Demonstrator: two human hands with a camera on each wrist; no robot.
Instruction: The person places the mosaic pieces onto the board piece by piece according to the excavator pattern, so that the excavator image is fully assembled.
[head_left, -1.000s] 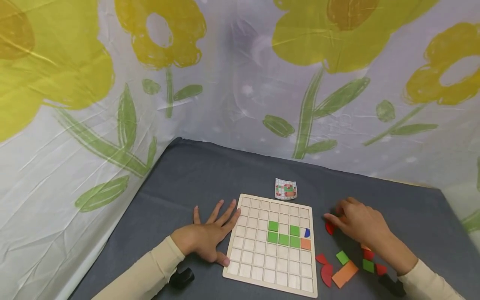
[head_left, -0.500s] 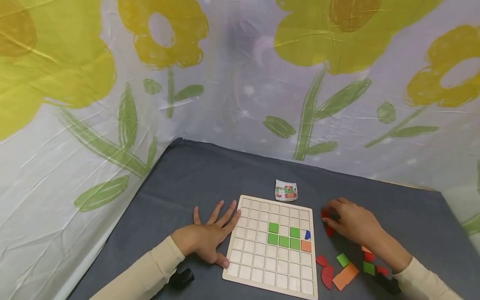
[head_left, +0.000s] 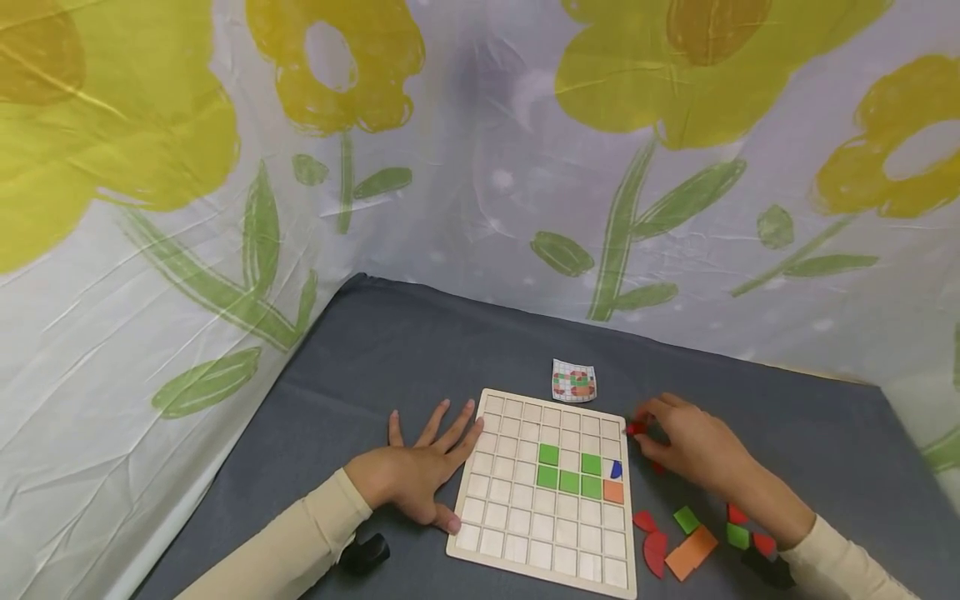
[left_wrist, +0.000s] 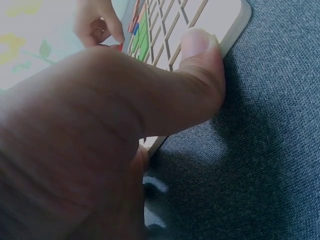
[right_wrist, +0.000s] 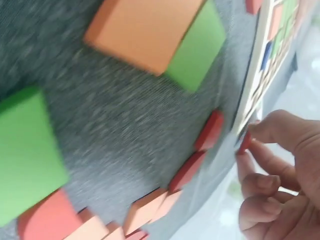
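A wooden grid board (head_left: 517, 529) lies on the dark cloth. Several green squares (head_left: 548, 455), one orange square (head_left: 612, 492) and a small blue piece (head_left: 616, 469) sit in its cells. My left hand (head_left: 412, 482) rests at the board's left side with fingers spread, its thumb (left_wrist: 200, 60) on the rim. Just off the board's upper right edge, my right hand (head_left: 693, 437) pinches a small red piece (right_wrist: 245, 142) between thumb and finger; the fingers hide part of its shape. A printed pattern card (head_left: 573, 381) lies behind the board.
Right of the board lie loose pieces: orange (head_left: 692, 552), green (head_left: 686, 520) and red (head_left: 655, 553) ones, with further red pieces (right_wrist: 187, 170) near the right hand. A black object (head_left: 364, 557) is beside the left wrist. A flowered curtain (head_left: 465, 208) rises behind the table.
My right hand has picked up a red piece from the cloth and moved left with it to the board's edge. The left hand has stayed put.
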